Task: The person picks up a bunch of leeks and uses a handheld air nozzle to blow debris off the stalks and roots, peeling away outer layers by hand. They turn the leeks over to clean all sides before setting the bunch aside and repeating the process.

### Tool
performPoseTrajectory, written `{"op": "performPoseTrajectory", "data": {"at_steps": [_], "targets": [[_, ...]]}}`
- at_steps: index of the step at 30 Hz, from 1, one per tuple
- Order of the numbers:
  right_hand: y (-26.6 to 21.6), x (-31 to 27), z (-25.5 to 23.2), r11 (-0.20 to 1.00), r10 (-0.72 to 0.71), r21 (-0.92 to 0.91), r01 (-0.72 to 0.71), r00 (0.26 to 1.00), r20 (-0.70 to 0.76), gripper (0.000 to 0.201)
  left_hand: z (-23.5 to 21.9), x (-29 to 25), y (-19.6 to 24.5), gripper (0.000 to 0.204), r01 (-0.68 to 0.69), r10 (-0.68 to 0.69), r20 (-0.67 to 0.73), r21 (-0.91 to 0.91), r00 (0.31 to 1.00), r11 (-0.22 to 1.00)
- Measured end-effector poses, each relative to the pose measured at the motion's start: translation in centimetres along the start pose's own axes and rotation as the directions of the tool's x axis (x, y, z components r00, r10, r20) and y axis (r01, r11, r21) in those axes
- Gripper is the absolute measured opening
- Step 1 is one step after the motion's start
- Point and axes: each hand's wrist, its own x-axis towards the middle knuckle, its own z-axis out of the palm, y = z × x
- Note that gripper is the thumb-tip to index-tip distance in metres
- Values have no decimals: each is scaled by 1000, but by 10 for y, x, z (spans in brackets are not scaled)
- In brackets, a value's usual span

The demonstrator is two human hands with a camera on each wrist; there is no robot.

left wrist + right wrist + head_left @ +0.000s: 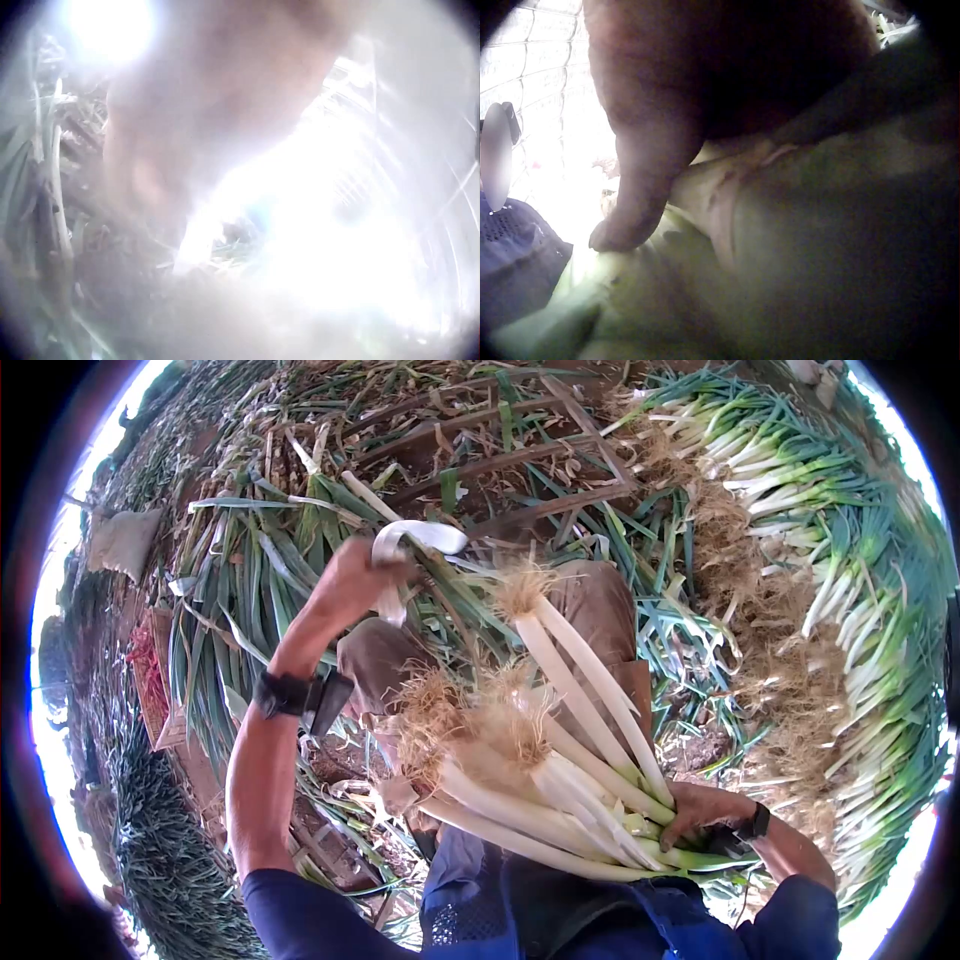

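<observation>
My right hand [705, 815] grips a bunch of thick green onions [575, 770] near where the white stems turn green. The bunch lies across my lap, its shaggy roots [430, 725] pointing up and away from me. In the right wrist view the thumb [634, 210] presses on the pale green stalks [675, 277]. Raised at the left, my left hand [365, 575] holds a curled, glossy white strip [425, 538] that looks like peeled onion skin. Glare washes out most of the left wrist view, where the left hand [195, 120] is blurred.
Long rows of green onions [860, 560] lie at the right, roots inward. Cut leaves [270, 570] are heaped at the left and ahead. A wooden frame [540, 505] rests in the litter beyond my knees. A crate with red contents [150, 670] stands far left.
</observation>
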Motion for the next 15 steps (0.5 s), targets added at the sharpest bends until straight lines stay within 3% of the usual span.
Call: {"op": "performPoseTrajectory", "data": {"at_steps": [1,2,5,7,8,9,11,12,13,14,15], "targets": [[3,1,-1,999,18,29,-19,999,40,95,8,-18,11,27,152,-142,130,-67,981,986],[-2,1,-3,999,12,32,-13,999,36,95,22,-34,7,31,20,57,283,-259,957,966],[-12,-1,-1,995,88,33,-90,995,56,93,98,-61,7,31,97,-28,175,-402,984,911],[-8,-3,1,988,54,138,-64,996,73,90,76,-73,16,30,246,104,347,-817,932,521],[-7,-3,2,981,39,187,-55,995,87,88,72,-86,50,32,133,231,278,-859,932,495],[-6,-2,1,980,44,188,-62,994,96,88,74,-84,52,35,-88,451,187,-848,873,522],[-6,0,0,987,-21,162,5,995,95,86,80,-93,57,37,55,246,188,-885,951,463],[-9,-1,1,993,-21,121,11,997,79,85,88,-90,43,37,66,232,192,-885,954,461],[-10,-2,2,992,-13,123,1,995,96,85,101,-80,18,38,-176,432,112,-802,895,571],[-11,-1,1,993,2,116,-13,995,98,87,104,-74,4,40,-424,620,70,-670,782,610],[-15,-1,0,994,13,110,-24,995,99,88,101,-73,-10,40,-419,607,65,-666,792,618]]}}
